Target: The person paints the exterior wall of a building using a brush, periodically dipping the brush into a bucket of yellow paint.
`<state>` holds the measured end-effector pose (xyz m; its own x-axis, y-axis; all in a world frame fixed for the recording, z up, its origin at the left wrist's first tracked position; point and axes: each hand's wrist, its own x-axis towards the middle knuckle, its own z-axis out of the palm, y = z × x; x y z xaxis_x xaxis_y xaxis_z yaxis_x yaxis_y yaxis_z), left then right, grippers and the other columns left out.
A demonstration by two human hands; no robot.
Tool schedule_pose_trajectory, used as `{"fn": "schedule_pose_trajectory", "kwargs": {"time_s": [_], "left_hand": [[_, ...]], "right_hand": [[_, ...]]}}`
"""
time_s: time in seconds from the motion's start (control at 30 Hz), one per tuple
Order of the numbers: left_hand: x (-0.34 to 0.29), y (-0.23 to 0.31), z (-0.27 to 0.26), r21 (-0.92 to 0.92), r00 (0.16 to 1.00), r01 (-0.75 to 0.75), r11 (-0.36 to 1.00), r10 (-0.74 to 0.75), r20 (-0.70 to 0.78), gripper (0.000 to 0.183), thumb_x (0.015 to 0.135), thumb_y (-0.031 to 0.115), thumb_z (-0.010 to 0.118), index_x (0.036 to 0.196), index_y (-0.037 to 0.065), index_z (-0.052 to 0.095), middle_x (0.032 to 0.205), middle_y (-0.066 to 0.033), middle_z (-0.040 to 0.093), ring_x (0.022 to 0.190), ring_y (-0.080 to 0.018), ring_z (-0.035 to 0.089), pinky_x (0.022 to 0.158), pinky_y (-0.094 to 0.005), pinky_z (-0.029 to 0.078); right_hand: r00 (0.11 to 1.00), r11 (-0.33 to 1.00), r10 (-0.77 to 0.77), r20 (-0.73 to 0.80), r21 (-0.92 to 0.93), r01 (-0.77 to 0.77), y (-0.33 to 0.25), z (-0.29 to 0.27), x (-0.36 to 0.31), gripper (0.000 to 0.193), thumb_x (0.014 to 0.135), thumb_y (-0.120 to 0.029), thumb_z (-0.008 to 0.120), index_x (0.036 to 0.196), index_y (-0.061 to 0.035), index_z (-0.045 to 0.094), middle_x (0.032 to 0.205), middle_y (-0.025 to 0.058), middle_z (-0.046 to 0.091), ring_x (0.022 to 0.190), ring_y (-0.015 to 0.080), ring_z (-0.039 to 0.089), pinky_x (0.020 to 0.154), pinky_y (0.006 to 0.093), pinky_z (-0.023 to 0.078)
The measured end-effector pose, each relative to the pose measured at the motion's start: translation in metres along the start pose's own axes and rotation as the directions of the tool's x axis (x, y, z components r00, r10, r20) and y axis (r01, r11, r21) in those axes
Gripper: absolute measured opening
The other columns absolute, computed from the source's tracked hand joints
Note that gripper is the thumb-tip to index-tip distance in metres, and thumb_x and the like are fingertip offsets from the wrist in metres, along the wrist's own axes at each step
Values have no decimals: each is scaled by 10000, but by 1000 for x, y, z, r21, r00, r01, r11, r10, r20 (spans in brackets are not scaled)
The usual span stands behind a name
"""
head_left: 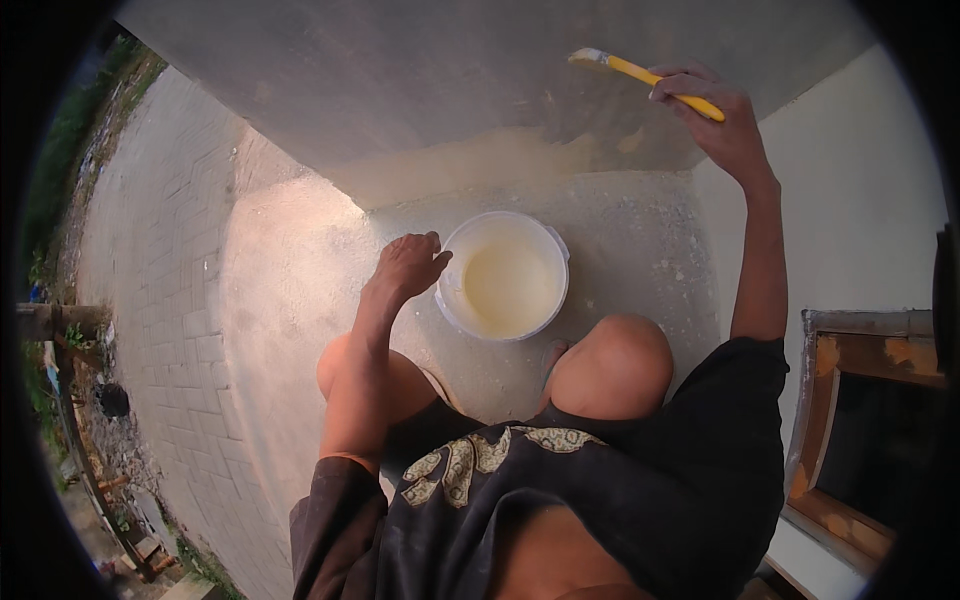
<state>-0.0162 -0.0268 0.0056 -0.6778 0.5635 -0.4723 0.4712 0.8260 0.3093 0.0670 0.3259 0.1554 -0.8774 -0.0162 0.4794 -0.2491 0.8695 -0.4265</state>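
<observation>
My right hand, raised at the upper right, is closed around the yellow handle of a paintbrush. The brush's pale bristles point left, close to the grey wall; whether they touch it I cannot tell. On the floor in front of me stands a round white bucket with creamy, pale yellow paint inside. My left hand is at the bucket's left rim, fingers curled and thumb tip over the edge. Part of its grip is hidden.
A pale strip runs along the foot of the grey wall. At right is a white wall with a wooden-framed opening. My bent knees flank the bucket's near side. Paving stretches along the left, with rubble and plants beyond.
</observation>
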Motion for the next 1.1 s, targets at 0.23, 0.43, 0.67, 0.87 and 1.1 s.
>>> {"fn": "schedule_pose_trajectory", "kwargs": {"time_s": [0.23,0.43,0.67,0.87,1.1], "left_hand": [[10,2,1,33,997,-57,998,58,-40,322,900,327,549,1040,46,622,904,-159,660,943,-310,609,857,-413,457],[21,7,25,2,975,-177,984,176,-134,332,868,327,574,962,11,614,894,-180,659,880,-340,624,772,-425,483],[11,3,15,3,988,-120,993,119,-100,332,874,342,568,1001,41,628,903,-161,666,912,-325,621,811,-420,475],[24,9,22,22,989,-139,990,140,-46,342,886,373,545,1039,77,627,920,-140,670,940,-311,617,848,-418,463],[17,11,16,-2,966,-221,975,219,-135,366,853,350,570,996,21,644,932,-169,673,913,-325,633,812,-416,484]], "right_hand": [[965,969,184,184,134,-210,-4,43,-42,143,762,89,612,845,-19,655,943,62,645,842,187,627,726,296,487],[915,997,75,396,-39,-65,68,126,-25,86,759,33,598,809,-19,644,873,77,616,801,251,602,742,342,473],[996,998,-23,81,-57,28,-61,-47,51,131,777,61,624,865,-26,669,1000,66,672,915,193,632,770,292,518],[514,760,-643,-568,-553,341,-86,-82,62,285,670,89,692,855,-128,703,1104,63,654,996,224,608,823,308,507],[860,738,-477,-184,-615,278,6,42,-13,171,696,-8,666,850,-47,605,1208,153,554,1071,329,550,905,379,495]]}}
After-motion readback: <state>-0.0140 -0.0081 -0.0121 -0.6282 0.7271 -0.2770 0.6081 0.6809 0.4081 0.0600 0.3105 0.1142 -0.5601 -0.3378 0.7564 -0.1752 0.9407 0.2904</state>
